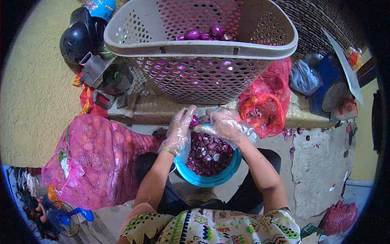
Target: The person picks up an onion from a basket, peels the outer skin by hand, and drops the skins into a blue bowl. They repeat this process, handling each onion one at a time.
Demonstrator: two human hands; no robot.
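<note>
Over the blue basin [205, 181], the left hand [180, 127] pinches a purple onion [194, 120]; I can't tell the grip of the right hand [226, 125]. A blue thing [98, 9] seemingly reads "TITAN".

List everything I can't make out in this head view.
All in the head view:
What, if anything, the right hand grips: the hand itself hides it.
The bottom of the blue basin: covered by purple peelings.
How many onions the basket holds: its front wall partly blocks them.
The basket's far rim: cut off by the top edge.
</note>
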